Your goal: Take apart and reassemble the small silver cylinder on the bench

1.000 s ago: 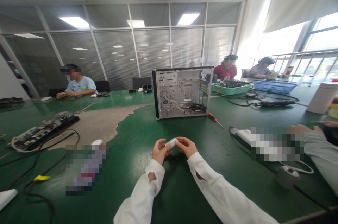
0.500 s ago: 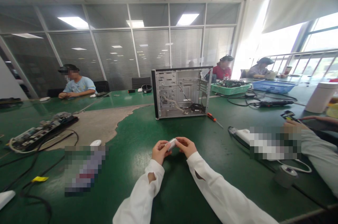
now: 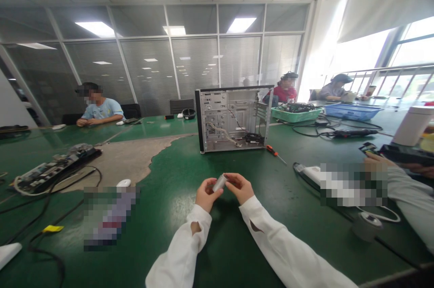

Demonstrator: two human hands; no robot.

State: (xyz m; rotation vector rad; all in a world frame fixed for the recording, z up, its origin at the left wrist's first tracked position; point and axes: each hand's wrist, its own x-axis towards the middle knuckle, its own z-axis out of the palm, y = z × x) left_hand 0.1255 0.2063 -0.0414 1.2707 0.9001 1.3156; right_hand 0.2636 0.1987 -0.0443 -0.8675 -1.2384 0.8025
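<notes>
Between my hands, above the green table, is a small silvery-white cylindrical object [image 3: 220,183], tilted with its upper end to the right. My left hand [image 3: 205,195] grips its left side between thumb and fingers. The fingertips of my right hand [image 3: 240,187] pinch its upper right end. Beyond them an open computer case [image 3: 233,118] stands upright, with cables inside its metal frame. A screwdriver [image 3: 271,150] with a red and black handle lies by the case's lower right corner.
A power strip [image 3: 57,168] with cables lies left. Green [image 3: 295,116] and blue [image 3: 352,110] baskets stand back right. Another person's hand [image 3: 376,161] holds a dark part at right. Several people sit around the green table [image 3: 162,229]. A white mouse [image 3: 124,183] lies left of my hands.
The small cylinder has turned more upright between my fingers, and more of its side shows. At right, a dark object has come into view near the other person's hand.
</notes>
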